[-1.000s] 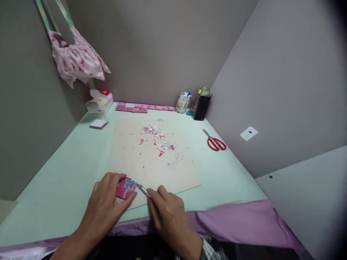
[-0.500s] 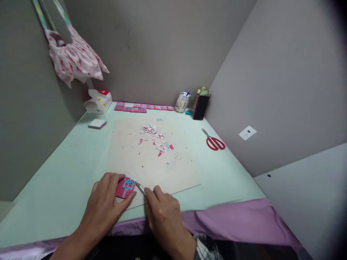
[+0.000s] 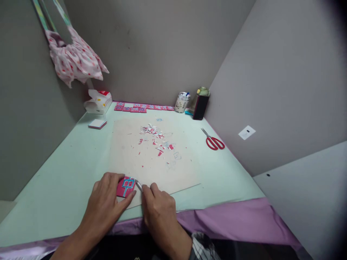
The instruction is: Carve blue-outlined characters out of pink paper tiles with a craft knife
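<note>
Near the front edge of the board, my left hand (image 3: 105,200) steadies a small red paper square (image 3: 121,187), with its index finger at the top edge and its thumb at the lower right corner. The square bears a character outlined in blue and white. My right hand (image 3: 159,209) is closed around a slim, silvery craft knife (image 3: 139,185). The knife's tip meets the upper right edge of the square. Beneath them lies a beige cutting board (image 3: 162,177).
Red and white paper scraps (image 3: 150,130) litter the board. Behind it stand finished red squares (image 3: 138,110), a pen cup (image 3: 182,102) and a dark phone (image 3: 201,107). Red-handled scissors (image 3: 214,143) lie right; a paper stack (image 3: 97,124) and tissue pack (image 3: 98,103) sit left.
My right hand and the craft knife have shifted slightly to the left and up, along the square's edge. My left hand and the square stay nearly in place.
</note>
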The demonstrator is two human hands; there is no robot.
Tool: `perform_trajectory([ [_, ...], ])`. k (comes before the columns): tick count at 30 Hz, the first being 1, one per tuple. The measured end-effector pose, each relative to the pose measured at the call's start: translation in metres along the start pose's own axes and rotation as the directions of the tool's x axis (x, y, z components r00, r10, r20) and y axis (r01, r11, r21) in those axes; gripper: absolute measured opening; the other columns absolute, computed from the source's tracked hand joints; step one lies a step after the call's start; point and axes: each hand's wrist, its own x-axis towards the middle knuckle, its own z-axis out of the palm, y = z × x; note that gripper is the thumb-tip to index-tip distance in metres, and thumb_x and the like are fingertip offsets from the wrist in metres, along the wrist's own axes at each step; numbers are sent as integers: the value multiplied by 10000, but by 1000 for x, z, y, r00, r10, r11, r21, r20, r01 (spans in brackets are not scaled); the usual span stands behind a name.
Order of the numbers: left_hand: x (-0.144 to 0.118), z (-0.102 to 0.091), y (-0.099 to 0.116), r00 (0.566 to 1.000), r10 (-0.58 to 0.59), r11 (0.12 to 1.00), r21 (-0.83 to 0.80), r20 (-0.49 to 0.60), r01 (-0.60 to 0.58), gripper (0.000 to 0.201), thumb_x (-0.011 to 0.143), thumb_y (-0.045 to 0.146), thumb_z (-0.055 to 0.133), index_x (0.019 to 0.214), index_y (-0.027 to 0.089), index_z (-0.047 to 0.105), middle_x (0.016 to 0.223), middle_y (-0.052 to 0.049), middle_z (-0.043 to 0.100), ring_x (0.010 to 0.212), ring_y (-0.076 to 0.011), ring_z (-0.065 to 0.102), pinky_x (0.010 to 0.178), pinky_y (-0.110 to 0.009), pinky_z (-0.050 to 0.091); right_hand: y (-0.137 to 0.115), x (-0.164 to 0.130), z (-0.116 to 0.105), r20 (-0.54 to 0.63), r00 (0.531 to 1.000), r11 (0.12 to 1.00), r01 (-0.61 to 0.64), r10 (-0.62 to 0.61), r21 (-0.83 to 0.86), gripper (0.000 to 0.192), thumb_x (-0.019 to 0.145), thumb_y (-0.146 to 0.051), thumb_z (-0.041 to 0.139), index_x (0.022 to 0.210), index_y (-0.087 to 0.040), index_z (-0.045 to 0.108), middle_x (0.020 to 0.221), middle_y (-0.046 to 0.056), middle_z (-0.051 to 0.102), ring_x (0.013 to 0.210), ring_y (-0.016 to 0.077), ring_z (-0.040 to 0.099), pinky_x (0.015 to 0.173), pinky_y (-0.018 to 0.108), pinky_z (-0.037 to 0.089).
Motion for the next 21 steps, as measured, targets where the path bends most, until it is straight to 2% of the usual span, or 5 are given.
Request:
perform_trajectory([
  [4,0,0,-1,998,-55,998,-34,7,55,475,959,543,580,1269,183,560,1108,-108,672,1039,-341,671,914,-496,487,9,3,-8,62,998,987,-7,-3,163,190,963,-94,611,1099,-227,594,900,-2,681,611,168,649,531,323,334],
  [7,-1,0,-2,997,-78,993,-86,12,79,442,947,511,586,1267,208,551,1142,-106,684,1059,-335,669,950,-508,487,19,1,-14,94,996,965,-26,2,262,151,990,-126,599,1094,-232,626,917,-5,689,645,161,666,554,305,358],
  [13,0,-1,-4,999,-43,994,-96,15,44,386,930,430,588,1250,214,574,1175,-113,697,1085,-349,643,957,-525,483,30,-10,-17,36,999,967,14,-24,254,225,1019,-136,539,1200,-221,641,924,17,688,647,166,645,584,296,390],
  [21,3,-2,-1,1000,-17,999,-51,11,17,360,956,490,588,1184,212,598,1096,-110,670,1018,-338,648,893,-504,477,21,-16,-12,34,999,980,10,-17,197,214,1002,-143,575,1183,-227,653,912,21,659,657,196,639,569,324,377],
])
